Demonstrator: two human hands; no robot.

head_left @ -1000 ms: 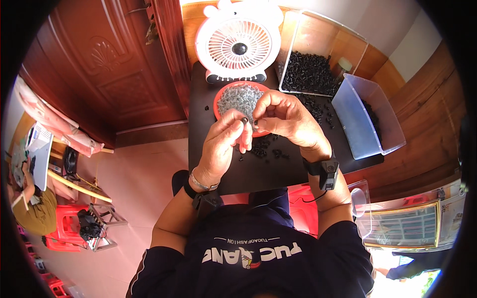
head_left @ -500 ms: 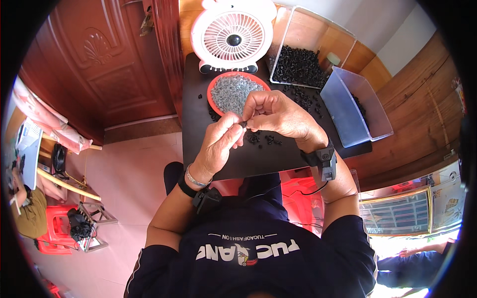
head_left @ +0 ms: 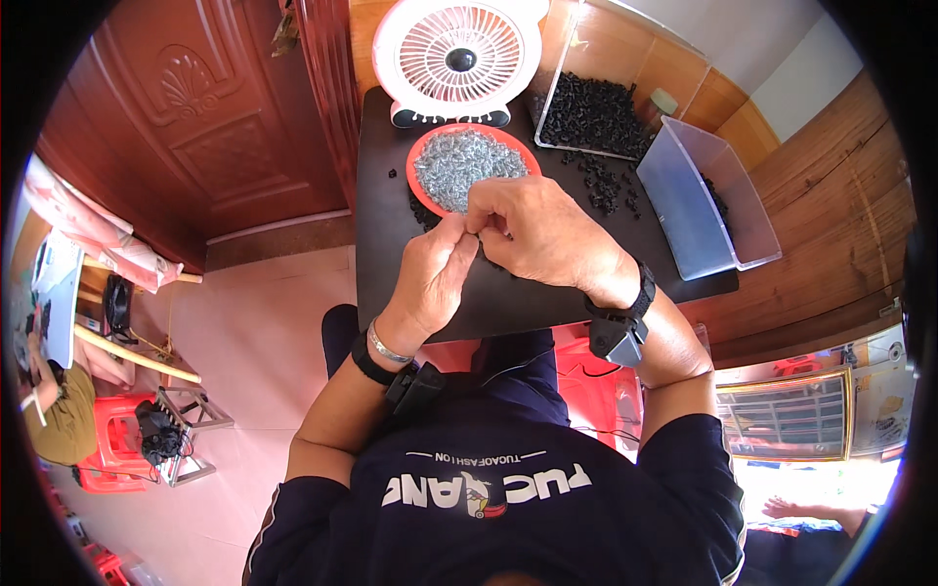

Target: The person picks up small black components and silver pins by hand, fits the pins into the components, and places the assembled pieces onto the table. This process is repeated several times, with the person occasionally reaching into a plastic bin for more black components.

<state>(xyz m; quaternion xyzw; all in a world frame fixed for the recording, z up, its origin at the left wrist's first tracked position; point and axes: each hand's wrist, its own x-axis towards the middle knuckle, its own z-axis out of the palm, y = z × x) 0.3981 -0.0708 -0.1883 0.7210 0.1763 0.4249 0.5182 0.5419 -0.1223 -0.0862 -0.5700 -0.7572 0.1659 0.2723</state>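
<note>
My left hand (head_left: 430,278) and my right hand (head_left: 552,234) meet fingertip to fingertip over the dark table (head_left: 518,313). Thumb and fingers of the left are pinched together on a small black plastic part, now almost wholly hidden by the fingers. The right hand, its fingers curled, presses in from the other side; what it grips is covered. Just beyond them sits a red round bowl (head_left: 420,190) heaped with small clear plastic pieces (head_left: 464,166). Several loose black parts (head_left: 601,186) are scattered right of the bowl.
A white fan (head_left: 459,61) stands behind the bowl. At the back right, a clear bin (head_left: 625,54) holds many black parts (head_left: 591,112); beside it a translucent bluish box (head_left: 689,220) contains some more. Another person (head_left: 63,410) sits at the far left.
My right hand has rolled over and closed in on the left, so the black part between the fingertips is now mostly covered. The view has shifted slightly.
</note>
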